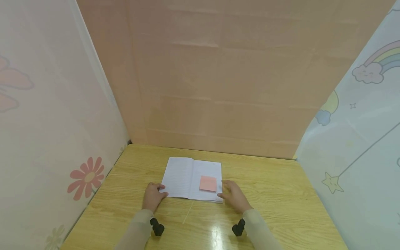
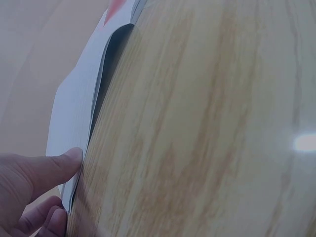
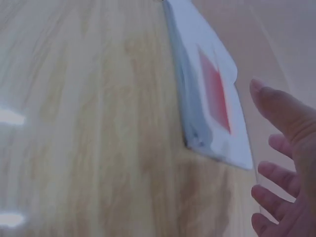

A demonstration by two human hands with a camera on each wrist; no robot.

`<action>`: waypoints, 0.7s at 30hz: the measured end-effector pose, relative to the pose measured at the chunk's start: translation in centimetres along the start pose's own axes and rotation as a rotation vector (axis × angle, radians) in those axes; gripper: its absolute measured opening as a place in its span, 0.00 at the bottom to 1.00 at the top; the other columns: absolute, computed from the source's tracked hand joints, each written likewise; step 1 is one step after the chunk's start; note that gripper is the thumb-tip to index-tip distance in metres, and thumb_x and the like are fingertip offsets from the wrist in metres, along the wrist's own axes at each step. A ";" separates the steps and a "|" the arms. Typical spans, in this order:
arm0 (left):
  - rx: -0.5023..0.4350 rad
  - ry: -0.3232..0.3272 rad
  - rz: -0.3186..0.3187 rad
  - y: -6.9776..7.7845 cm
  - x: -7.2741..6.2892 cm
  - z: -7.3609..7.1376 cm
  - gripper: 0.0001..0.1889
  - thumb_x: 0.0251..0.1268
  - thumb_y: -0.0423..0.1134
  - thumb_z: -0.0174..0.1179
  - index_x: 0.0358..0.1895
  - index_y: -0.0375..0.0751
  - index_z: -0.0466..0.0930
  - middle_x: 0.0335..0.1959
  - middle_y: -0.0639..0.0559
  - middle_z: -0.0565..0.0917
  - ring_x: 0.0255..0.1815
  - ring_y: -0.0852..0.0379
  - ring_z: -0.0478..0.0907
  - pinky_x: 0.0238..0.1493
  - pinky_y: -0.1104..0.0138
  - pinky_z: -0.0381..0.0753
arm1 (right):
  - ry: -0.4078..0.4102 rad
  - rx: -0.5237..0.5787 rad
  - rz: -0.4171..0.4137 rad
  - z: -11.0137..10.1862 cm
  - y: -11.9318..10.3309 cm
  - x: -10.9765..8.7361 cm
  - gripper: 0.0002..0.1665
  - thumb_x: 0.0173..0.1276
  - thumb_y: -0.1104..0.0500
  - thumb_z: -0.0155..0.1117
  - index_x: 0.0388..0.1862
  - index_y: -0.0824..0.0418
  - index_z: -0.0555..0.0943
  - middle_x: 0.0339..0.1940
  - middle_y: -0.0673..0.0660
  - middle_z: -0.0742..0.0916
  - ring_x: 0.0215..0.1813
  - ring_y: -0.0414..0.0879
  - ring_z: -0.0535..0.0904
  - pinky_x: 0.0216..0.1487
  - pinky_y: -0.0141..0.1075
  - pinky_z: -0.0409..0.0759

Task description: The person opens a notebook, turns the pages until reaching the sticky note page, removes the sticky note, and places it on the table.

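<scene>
An open lined notebook (image 1: pixel 178 177) lies on the wooden table, with a pink sticky note (image 1: pixel 208 183) on its right-hand page. At the notebook's lower left edge, my left hand (image 1: pixel 153 196) pinches the pages and cover. In the left wrist view the thumb of that hand (image 2: pixel 39 180) presses on top of the notebook (image 2: pixel 74 108) while the other fingers curl beneath its edge. My right hand (image 1: pixel 235 197) is beside the right edge; in the right wrist view this hand (image 3: pixel 296 158) has its fingers spread, apart from the blurred notebook (image 3: pixel 239 148).
A thin pale ribbon or string (image 1: pixel 188 212) extends from the notebook's bottom toward me over the table (image 1: pixel 268 187). A brown sheet (image 1: pixel 218 76) hangs behind the table. Patterned panels stand at the left (image 1: pixel 47 139) and right (image 1: pixel 368 146).
</scene>
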State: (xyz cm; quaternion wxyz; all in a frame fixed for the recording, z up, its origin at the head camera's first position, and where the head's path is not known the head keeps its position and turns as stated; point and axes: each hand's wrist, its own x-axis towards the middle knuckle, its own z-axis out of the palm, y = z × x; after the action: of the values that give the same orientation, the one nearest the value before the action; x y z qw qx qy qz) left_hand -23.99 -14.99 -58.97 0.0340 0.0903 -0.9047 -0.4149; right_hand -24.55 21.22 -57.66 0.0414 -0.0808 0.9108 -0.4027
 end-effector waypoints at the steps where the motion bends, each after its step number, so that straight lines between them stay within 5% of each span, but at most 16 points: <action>1: 0.000 0.000 -0.001 0.0 0.0 0.0 0.14 0.48 0.37 0.73 0.39 0.37 0.86 0.45 0.39 0.77 0.44 0.47 0.76 0.48 0.53 0.78 | 0.007 0.007 -0.010 -0.1 -0.3 0.1 0.40 0.60 0.43 0.68 0.68 0.55 0.69 0.69 0.57 0.73 0.71 0.58 0.67 0.68 0.58 0.68; 8: 0.005 -0.008 0.000 0.2 0.0 -0.1 0.14 0.48 0.37 0.72 0.39 0.37 0.86 0.44 0.39 0.78 0.44 0.48 0.76 0.49 0.53 0.78 | 0.028 0.103 -0.024 0.2 -1.9 0.9 0.35 0.58 0.49 0.71 0.63 0.57 0.74 0.60 0.60 0.78 0.59 0.57 0.76 0.59 0.51 0.77; 21: 0.038 0.007 0.008 0.6 -0.3 -0.1 0.14 0.47 0.35 0.73 0.39 0.35 0.86 0.42 0.40 0.77 0.41 0.50 0.75 0.47 0.54 0.77 | -0.017 0.173 0.070 2.0 -0.7 2.7 0.34 0.49 0.55 0.78 0.55 0.62 0.76 0.48 0.60 0.81 0.47 0.49 0.77 0.48 0.41 0.79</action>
State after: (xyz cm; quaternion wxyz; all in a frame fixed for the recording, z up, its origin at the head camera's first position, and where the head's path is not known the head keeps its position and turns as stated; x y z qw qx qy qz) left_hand -23.80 -14.62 -58.45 0.0372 0.0890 -0.9126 -0.3973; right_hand -26.83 18.81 -58.57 0.0701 -0.0484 0.8745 -0.4774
